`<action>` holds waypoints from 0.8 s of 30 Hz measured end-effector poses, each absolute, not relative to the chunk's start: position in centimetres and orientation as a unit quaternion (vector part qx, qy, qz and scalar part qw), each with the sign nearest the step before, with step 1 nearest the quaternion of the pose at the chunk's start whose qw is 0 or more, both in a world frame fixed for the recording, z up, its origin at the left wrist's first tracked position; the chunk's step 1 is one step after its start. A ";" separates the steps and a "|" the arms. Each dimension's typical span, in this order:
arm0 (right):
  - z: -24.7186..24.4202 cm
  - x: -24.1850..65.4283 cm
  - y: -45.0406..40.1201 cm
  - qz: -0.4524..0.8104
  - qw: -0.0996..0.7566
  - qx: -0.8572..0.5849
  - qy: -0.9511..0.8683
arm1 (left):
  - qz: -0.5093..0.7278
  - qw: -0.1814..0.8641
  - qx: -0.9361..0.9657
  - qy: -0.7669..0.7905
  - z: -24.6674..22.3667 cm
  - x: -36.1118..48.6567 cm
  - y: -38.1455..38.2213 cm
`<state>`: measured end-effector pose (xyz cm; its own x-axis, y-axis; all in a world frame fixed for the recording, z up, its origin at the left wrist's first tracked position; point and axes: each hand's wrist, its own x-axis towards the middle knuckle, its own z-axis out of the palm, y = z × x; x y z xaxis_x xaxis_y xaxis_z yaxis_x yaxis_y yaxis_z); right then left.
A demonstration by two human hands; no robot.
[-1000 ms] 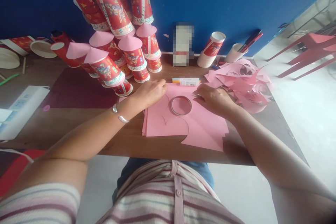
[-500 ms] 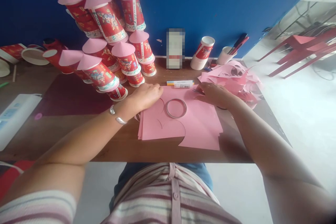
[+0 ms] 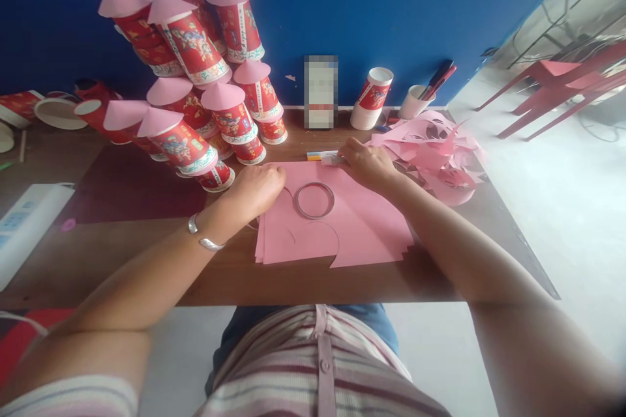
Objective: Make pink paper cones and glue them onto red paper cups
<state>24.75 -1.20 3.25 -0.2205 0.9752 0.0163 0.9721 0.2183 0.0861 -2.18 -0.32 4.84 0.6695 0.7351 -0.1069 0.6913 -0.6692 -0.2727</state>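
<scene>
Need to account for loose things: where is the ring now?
In the head view, the ring lies on the pink paper, left of centre, just right of the left hand.

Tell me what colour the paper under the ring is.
Pink; the paper shows best in the head view, the only one.

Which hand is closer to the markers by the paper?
Right: the right hand is at the right end of the markers; the left hand is left of them, farther off.
</scene>
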 end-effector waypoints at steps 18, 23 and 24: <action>2.7 27.1 -3.4 0.046 -0.217 0.610 0.761 | 0.122 0.104 -0.889 -0.428 5.3 -2.6 -0.3; 5.0 25.9 -5.0 0.026 -0.397 0.534 0.746 | 0.064 0.075 -0.897 -0.431 7.4 -2.6 -1.1; 5.7 25.4 -5.2 0.013 -0.433 0.519 0.736 | 0.020 0.039 -0.899 -0.436 7.9 -2.3 -1.4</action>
<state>25.42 -5.21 5.72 -0.0851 0.7538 0.6515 0.7760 0.4603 -0.4312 -2.27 -1.37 7.87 0.6182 0.7860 -0.0023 0.7829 -0.6160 -0.0869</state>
